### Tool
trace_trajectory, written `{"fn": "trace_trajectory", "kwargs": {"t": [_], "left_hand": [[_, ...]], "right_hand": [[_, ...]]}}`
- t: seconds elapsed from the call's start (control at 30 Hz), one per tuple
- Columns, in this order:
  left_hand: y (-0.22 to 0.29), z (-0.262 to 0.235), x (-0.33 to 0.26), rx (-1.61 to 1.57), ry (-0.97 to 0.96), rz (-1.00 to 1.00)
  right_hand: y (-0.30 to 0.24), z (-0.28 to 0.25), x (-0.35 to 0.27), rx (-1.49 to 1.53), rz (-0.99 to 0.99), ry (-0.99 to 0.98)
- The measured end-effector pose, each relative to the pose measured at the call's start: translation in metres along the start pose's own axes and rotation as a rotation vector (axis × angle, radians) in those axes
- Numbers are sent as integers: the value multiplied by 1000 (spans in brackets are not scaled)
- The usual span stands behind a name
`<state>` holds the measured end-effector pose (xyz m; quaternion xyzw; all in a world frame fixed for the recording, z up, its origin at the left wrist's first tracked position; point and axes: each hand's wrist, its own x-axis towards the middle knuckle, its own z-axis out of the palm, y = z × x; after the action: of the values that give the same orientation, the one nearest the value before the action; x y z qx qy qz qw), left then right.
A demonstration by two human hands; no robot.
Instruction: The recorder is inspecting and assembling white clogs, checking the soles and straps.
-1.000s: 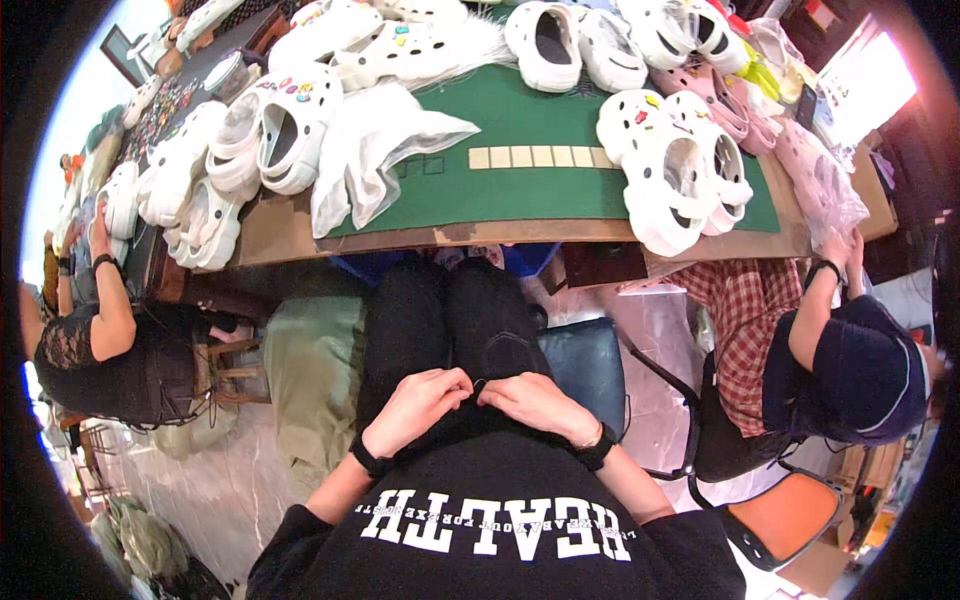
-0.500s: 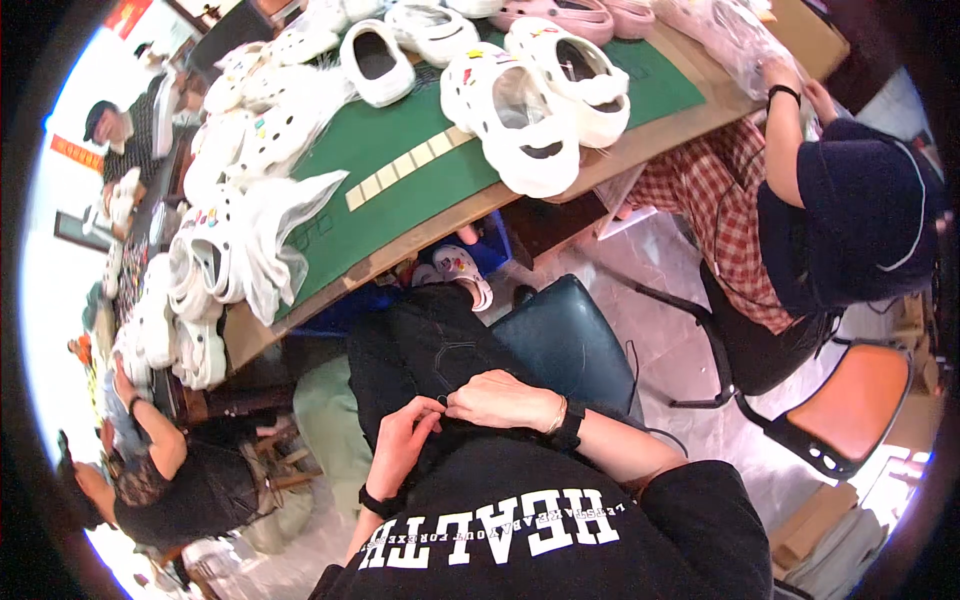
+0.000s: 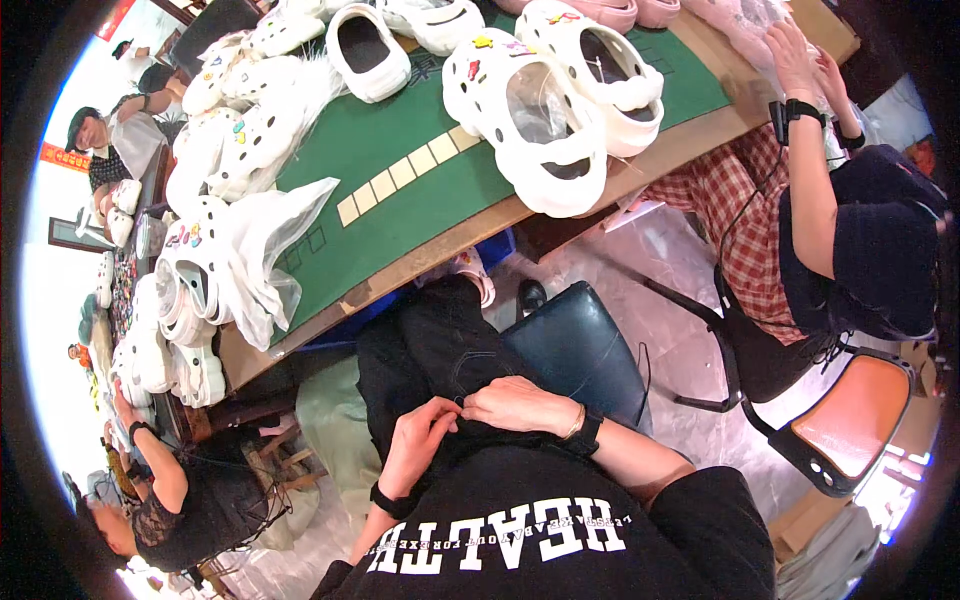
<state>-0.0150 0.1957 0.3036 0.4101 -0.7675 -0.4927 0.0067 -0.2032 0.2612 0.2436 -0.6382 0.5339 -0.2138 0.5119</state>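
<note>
Both of my hands rest in my lap against black clothing. My left hand (image 3: 418,443) pinches the hem of my black shirt (image 3: 545,520), fingers curled. My right hand (image 3: 520,405) lies across the same fabric, fingers bent and touching it, with a black wristband behind it. My black trousers (image 3: 430,345) stretch toward the table. Neither hand touches the white clog shoes (image 3: 545,110) on the green table mat (image 3: 400,160), which lie well beyond reach of my lap.
A dark blue stool (image 3: 575,345) stands to my right. A person in a checked shirt (image 3: 820,200) sits at the right on an orange chair (image 3: 850,425). Another person (image 3: 170,490) sits at lower left. Heaps of white clogs (image 3: 190,300) and thin white bags (image 3: 270,240) cover the table's left side.
The view has swung and tilted toward the right. My hands have stayed in my lap, shifting slightly on the black fabric.
</note>
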Motion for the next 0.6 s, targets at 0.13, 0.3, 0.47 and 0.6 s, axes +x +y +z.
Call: {"fn": "trace_trajectory", "kwargs": {"t": [0.13, 0.3, 0.47, 0.6], "left_hand": [[-4, -2, 8, -13, -28, -43], [-12, -7, 29, -9, -42, -29], [-10, -16, 45, 45, -71, -53], [-13, -17, 50, 34, -53, -53]], "right_hand": [[6, -5, 8, 42, 40, -44], [18, -5, 17, 86, 50, -3], [24, -10, 13, 126, 81, -15], [27, -12, 11, 141, 94, -9]]}}
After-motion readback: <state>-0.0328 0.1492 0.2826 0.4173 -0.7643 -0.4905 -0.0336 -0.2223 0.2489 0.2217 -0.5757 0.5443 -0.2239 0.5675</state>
